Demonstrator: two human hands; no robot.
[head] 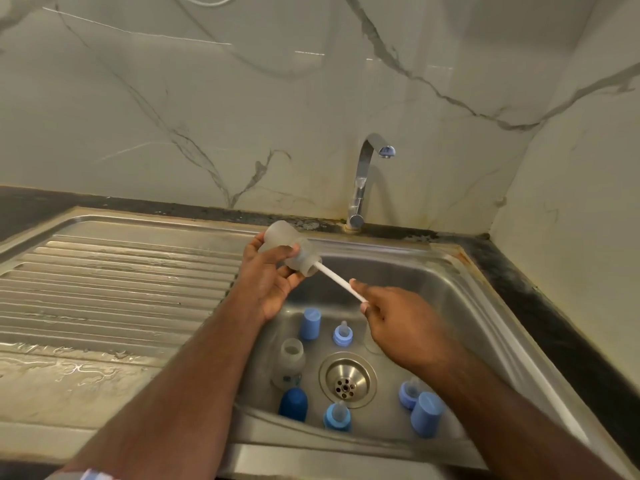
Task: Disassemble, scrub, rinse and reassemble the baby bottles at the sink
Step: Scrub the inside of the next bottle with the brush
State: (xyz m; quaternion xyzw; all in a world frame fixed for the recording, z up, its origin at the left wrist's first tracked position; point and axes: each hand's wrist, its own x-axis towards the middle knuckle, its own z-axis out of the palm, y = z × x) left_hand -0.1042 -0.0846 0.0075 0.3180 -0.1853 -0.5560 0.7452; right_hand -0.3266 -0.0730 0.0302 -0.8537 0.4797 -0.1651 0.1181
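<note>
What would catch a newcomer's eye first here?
The two hands above the sink basin: the left hand grips a frosted bottle held sideways, while the right hand pinches the white brush handle running into its mouth. Below, blue caps and nipple rings stand scattered around the drain.

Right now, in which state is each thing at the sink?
Held bottle: tilted, brush inside, left hand grips it.
Brush handle: pinched by right hand.
Tap: no water running.
Second bottle: open, upright in the sink.
Three teat rings: unscrewed, upright.
Three caps: off.
</note>
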